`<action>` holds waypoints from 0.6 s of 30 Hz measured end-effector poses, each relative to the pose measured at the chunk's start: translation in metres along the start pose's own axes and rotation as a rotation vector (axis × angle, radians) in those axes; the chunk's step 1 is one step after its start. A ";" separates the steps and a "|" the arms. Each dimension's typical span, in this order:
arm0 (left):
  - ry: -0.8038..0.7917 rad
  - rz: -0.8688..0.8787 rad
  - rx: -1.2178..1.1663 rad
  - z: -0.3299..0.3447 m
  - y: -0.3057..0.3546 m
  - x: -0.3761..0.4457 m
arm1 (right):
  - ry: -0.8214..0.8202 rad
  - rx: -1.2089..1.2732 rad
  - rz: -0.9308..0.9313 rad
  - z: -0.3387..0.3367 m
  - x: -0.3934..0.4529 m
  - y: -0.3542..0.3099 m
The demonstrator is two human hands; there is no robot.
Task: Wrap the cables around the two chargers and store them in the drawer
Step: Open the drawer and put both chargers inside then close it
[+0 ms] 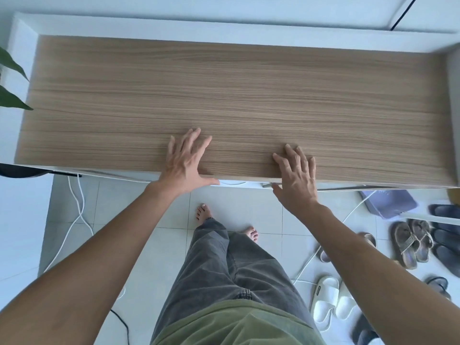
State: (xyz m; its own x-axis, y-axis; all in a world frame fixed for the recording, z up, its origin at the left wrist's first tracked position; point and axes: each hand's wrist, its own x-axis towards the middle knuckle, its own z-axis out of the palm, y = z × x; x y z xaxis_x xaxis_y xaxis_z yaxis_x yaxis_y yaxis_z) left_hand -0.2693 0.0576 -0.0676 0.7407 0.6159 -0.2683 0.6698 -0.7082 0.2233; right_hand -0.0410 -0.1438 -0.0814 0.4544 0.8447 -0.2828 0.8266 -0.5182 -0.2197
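Along the lower edge of the wooden surface (224,95), left hand (185,161) and right hand (297,176) rest flat, fingers spread, holding nothing. No chargers show; white cables (77,210) trail on the floor. Gather those first.

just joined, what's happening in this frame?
A person stands at a wooden cabinet top, both hands flat on its front edge: left hand, right hand. Neither holds anything. No chargers show on the top. White cables trail on the floor, and a drawer handle sits just below the right hand.
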 end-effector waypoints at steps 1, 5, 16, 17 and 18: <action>-0.010 -0.009 -0.064 -0.003 0.005 0.007 | -0.009 0.004 -0.006 -0.002 0.000 0.000; 0.106 -0.076 -0.175 -0.008 0.016 0.045 | -0.052 0.054 -0.058 -0.008 0.003 0.008; 0.283 -0.214 0.005 0.032 0.015 0.086 | -0.101 0.140 -0.109 -0.017 0.008 0.020; 0.285 -0.217 0.006 0.028 0.016 0.086 | -0.099 0.149 -0.105 -0.019 0.009 0.017; 0.290 -0.217 0.012 0.029 0.016 0.087 | -0.099 0.160 -0.104 -0.019 0.009 0.018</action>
State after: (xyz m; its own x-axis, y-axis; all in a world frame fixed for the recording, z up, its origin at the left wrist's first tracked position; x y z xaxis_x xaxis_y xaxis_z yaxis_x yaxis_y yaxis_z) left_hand -0.1963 0.0901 -0.1143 0.5665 0.8235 -0.0309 0.8137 -0.5531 0.1786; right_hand -0.0159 -0.1427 -0.0701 0.3279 0.8816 -0.3395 0.8003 -0.4502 -0.3961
